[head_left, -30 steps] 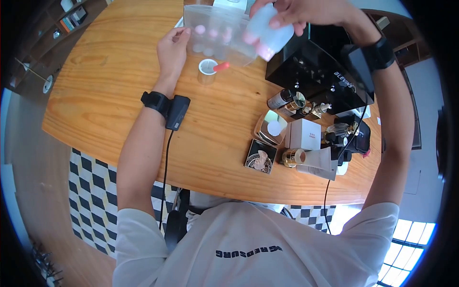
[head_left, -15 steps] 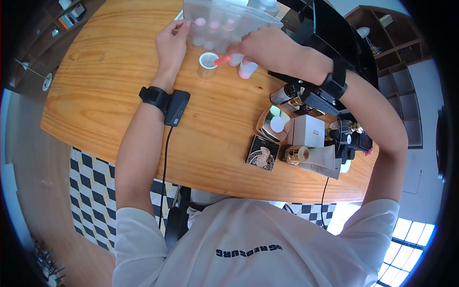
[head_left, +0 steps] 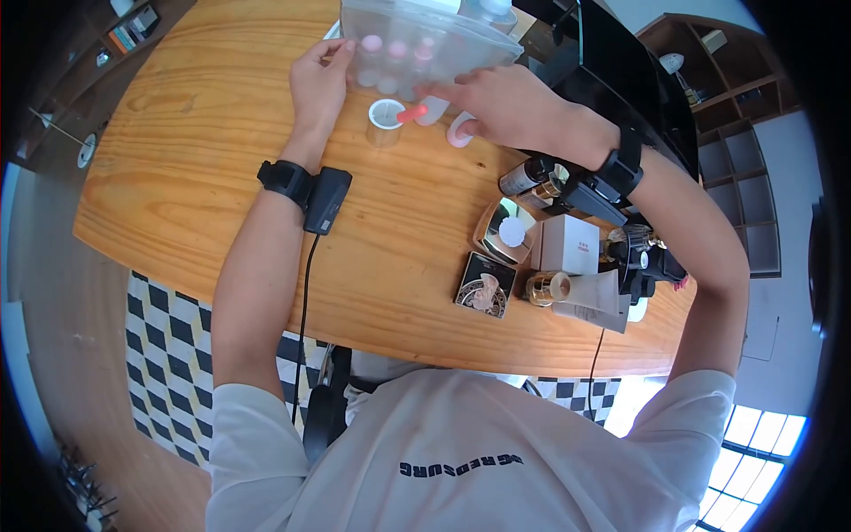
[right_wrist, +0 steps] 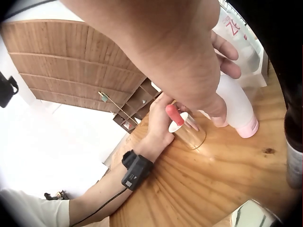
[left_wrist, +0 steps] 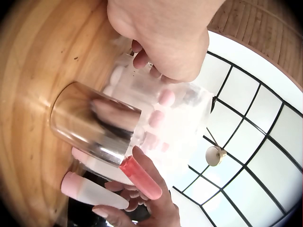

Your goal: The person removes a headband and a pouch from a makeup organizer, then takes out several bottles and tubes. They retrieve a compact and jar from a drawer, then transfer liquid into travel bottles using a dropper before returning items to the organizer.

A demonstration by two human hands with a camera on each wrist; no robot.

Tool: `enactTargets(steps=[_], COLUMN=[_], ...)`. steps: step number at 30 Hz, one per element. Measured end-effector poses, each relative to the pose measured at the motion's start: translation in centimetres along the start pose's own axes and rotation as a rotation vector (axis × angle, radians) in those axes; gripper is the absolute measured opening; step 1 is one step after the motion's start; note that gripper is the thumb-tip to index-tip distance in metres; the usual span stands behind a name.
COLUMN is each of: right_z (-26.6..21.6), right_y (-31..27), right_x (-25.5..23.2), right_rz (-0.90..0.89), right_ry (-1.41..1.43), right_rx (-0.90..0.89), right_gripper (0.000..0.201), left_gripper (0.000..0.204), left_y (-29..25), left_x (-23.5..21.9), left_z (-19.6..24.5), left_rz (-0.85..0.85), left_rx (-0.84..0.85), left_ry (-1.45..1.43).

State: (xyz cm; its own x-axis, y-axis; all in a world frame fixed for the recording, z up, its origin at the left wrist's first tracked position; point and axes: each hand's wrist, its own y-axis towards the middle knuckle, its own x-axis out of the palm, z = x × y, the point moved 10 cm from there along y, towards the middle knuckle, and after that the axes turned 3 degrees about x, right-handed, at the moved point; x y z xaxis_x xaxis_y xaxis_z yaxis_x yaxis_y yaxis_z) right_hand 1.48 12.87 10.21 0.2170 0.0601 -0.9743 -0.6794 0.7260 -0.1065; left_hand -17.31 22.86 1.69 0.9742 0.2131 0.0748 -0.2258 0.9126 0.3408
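Observation:
My left hand point(head_left: 319, 89) pinches the left edge of a clear zip bag point(head_left: 461, 40), which has several pink-topped bottles inside. Two frosted squeeze bottles stand cap-down in front of the bag. Around the right-hand squeeze bottle point(left_wrist: 102, 193), its pink cap on the table, curl the thumb and fingers of my right hand point(head_left: 514, 105). Its index finger reaches toward the other squeeze bottle point(head_left: 432, 111). Between my hands stands a shiny clear cup point(head_left: 385, 131), with a red-pink rounded stick point(head_left: 411, 113) leaning out over its rim.
Cosmetics crowd the right of the wooden table point(head_left: 204, 160): a white box point(head_left: 569, 246), a gold compact point(head_left: 505, 230), a patterned powder case point(head_left: 485, 285), a tube point(head_left: 592, 291) and small bottles. A black glossy case point(head_left: 620, 80) stands at the back right.
My right hand came down from over the bag, bringing the two squeeze bottles onto the table beside the cup. Since then it has shifted slightly right. My left hand stays at the bag.

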Motion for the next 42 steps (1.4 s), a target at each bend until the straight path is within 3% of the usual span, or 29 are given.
enactTargets(steps=[4,8,14,17,19,23,28,32,34,35,37,38,39,42], right_z=[0.2,0.4,0.3,-0.1,-0.4,-0.3,0.2,0.3,0.5,0.8,1.3,2.5,3.1,5.2], right_y=[-0.5,-0.8,-0.5,0.3,0.9,1.2,0.9,0.5,0.4,0.8,1.0,2.3,2.9,5.7], right_x=[-0.3,-0.3,-1.2,-1.2,-0.4,-0.5,-1.3,-2.8,-7.3,-8.3,-12.8,-12.2,-11.9,-7.4], right_rz=[0.041,-0.007,0.039,0.082,0.007,0.046,0.038,0.045,0.217,0.215,0.503,0.367,0.371,0.105], right_ry=[0.009,0.042,0.074,0.038,0.015,-0.009,0.155,0.041,-0.014,-0.014,0.024,0.053,0.053,0.072], right_rx=[0.005,0.052,0.113,0.096,0.101,0.068,0.071,0.102,0.126,0.120,0.017,0.099,0.101,0.113], right_gripper=[0.075,0.072,0.061,0.049,0.033,0.032,0.028,0.026,0.031,0.031,0.023,0.023,0.023,0.027], left_gripper=[0.029,0.029,0.028,0.027,0.027,0.028,0.028,0.026,0.025,0.023,0.022,0.022,0.022,0.021], left_y=[-0.1,0.1,-0.2,-0.1,-0.1,-0.5,-0.5,-0.5,-0.2,-0.2,0.0,0.0,0.1,0.3], left_x=[0.1,0.0,0.2,0.1,0.1,0.1,0.2,0.2,0.1,0.1,0.1,0.2,0.2,0.4], left_z=[0.0,-0.2,-0.1,0.0,-0.1,0.5,0.3,0.4,0.4,0.3,-0.1,-0.1,-0.3,-0.2], left_rz=[-0.008,-0.003,-0.019,-0.017,-0.023,-0.015,-0.017,-0.020,-0.021,-0.026,-0.030,-0.040,-0.042,-0.052], left_rx=[-0.022,0.003,-0.023,-0.007,-0.018,-0.038,-0.039,-0.053,-0.009,0.030,0.041,0.054,0.058,0.059], left_ry=[0.008,0.008,-0.002,-0.019,-0.023,-0.006,-0.020,0.007,0.010,0.015,0.010,0.005,0.007,0.008])
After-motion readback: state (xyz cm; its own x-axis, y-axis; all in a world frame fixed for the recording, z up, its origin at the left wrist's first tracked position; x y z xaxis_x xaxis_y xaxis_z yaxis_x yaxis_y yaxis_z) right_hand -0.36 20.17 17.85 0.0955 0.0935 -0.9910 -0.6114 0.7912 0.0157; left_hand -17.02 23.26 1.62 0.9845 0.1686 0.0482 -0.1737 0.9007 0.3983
